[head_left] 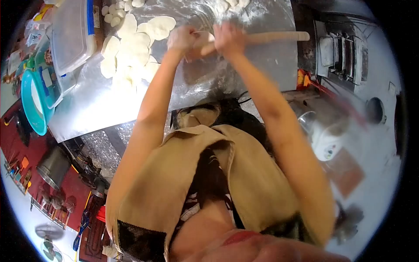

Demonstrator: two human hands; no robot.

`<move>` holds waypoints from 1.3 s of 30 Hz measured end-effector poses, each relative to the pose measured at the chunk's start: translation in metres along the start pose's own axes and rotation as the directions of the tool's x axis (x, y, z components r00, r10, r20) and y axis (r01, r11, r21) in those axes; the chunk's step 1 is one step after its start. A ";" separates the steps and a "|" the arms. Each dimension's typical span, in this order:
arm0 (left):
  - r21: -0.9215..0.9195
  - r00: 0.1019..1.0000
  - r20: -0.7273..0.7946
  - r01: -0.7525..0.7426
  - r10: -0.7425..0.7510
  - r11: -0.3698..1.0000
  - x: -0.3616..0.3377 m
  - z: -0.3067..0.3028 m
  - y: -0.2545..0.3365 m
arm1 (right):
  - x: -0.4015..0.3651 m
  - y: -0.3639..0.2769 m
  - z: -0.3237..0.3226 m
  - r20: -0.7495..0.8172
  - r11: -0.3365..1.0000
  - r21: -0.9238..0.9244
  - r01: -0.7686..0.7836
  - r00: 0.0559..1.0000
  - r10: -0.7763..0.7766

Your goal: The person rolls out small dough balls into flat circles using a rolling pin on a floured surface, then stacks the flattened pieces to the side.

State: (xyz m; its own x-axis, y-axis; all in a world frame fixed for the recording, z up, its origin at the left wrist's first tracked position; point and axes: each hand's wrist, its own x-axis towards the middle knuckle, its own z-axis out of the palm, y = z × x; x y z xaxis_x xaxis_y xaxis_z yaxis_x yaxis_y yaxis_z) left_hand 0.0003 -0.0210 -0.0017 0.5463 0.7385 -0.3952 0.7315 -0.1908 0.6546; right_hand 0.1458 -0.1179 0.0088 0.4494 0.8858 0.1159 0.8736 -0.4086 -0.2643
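Both my hands rest on a wooden rolling pin [270, 37] that lies across a floured metal table [87, 109]. My left hand [183, 38] grips the pin's left end, and my right hand [229, 39] presses near its middle. The pin's right end sticks out past my right hand. What lies under the pin between my hands is hidden. Several flat rolled dough discs [131, 48] are stacked just left of my left hand. Small dough balls [114, 12] sit at the table's far edge.
A clear lidded plastic box [72, 32] and a teal bowl [32, 105] stand at the table's left. A metal pasta-type machine [342, 54] is at the right, a white appliance [325, 142] below it. A metal bucket [53, 166] stands on the floor.
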 end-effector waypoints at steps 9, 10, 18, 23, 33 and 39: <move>0.045 0.996 0.083 -0.018 0.014 0.999 0.028 0.003 0.007 | 0.037 -0.004 0.005 -0.116 0.983 -0.151 0.104 0.986 -0.122; 0.099 0.999 0.030 0.020 -0.023 0.995 0.004 -0.016 0.022 | 0.015 0.006 0.014 -0.068 0.992 0.020 0.121 0.991 -0.119; 0.168 1.000 0.005 -0.030 0.029 0.985 0.001 -0.007 0.031 | 0.028 -0.007 0.007 -0.107 0.996 -0.016 0.091 0.990 -0.092; -0.108 0.985 -0.145 0.074 -0.090 0.991 -0.023 -0.003 -0.027 | -0.034 0.003 -0.001 0.057 0.996 -0.052 0.075 0.996 -0.072; -0.017 0.977 -0.180 0.111 -0.112 0.994 -0.022 -0.021 -0.036 | -0.029 0.000 0.000 0.006 0.973 -0.142 0.182 0.983 -0.183; -0.151 0.974 -0.074 0.201 -0.214 0.968 -0.020 -0.027 -0.018 | 0.041 -0.026 0.020 -0.200 0.995 -0.068 0.067 0.977 -0.079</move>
State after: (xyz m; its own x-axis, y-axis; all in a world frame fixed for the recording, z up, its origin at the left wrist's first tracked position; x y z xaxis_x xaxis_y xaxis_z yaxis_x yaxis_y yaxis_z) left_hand -0.0351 -0.0145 0.0119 0.3453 0.8081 -0.4772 0.7563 0.0615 0.6514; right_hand 0.1382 -0.0668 0.0016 0.4069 0.8534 0.3258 0.9124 -0.3622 -0.1906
